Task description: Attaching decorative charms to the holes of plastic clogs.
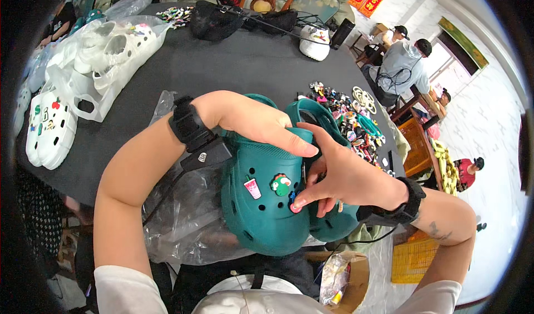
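Observation:
A teal clog lies in front of me with its toe toward my body. My left hand grips the rim of its foot opening, thumb on top and fingers mostly hidden inside. My right hand pinches a small blue-and-pink shoe charm against the upper, its thumb on the pink part. Two charms sit in holes beside it: a pink drink cup and a green cartoon dinosaur head. A second teal clog rests to the right, partly behind my right hand. Each wrist wears a black strap.
Transparent plastic lies under the clogs. White clogs with charms and a bag of white clogs stand left. Loose charms are heaped on the right. A white cap sits far back. People work at other tables.

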Demonstrator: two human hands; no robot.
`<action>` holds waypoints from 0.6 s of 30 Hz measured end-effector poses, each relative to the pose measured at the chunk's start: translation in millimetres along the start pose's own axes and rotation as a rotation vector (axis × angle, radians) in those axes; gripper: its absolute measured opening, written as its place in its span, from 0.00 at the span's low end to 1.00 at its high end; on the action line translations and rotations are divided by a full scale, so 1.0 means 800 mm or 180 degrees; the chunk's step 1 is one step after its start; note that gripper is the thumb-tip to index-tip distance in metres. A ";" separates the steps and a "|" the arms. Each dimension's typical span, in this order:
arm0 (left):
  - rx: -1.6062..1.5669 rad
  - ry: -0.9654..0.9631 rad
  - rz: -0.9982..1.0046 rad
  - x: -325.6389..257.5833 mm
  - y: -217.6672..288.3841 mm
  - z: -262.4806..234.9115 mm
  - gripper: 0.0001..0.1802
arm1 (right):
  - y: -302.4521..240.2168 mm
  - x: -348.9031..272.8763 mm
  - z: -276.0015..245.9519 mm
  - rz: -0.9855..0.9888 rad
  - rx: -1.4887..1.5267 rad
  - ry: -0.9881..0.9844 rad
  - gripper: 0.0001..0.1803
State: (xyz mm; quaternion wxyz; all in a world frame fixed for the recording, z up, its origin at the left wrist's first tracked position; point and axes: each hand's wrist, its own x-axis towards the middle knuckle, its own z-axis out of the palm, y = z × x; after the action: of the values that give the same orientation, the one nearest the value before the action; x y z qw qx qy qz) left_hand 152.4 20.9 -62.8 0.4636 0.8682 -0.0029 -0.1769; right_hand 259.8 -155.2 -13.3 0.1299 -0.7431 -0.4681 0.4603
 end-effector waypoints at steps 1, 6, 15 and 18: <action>-0.0015 -0.0002 -0.0004 -0.001 0.000 0.001 0.46 | -0.002 0.000 0.001 0.0007 0.0001 -0.0015 0.58; -0.0052 -0.0018 0.0093 -0.003 0.003 0.000 0.46 | -0.006 0.001 0.004 0.0107 -0.0177 0.0036 0.58; -0.0195 -0.0098 0.0315 -0.005 0.002 0.000 0.45 | -0.014 0.004 0.018 0.0264 -0.0003 0.0186 0.57; -0.0058 -0.0042 0.0290 -0.005 0.003 0.000 0.45 | -0.011 0.007 0.022 0.0142 0.0055 0.0206 0.58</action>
State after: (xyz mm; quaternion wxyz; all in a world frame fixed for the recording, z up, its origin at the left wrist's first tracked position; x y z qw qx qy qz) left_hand 148.7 20.2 -60.0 0.4790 0.8617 -0.0439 -0.1614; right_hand 241.9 -150.3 -20.7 0.1411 -0.7667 -0.4429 0.4429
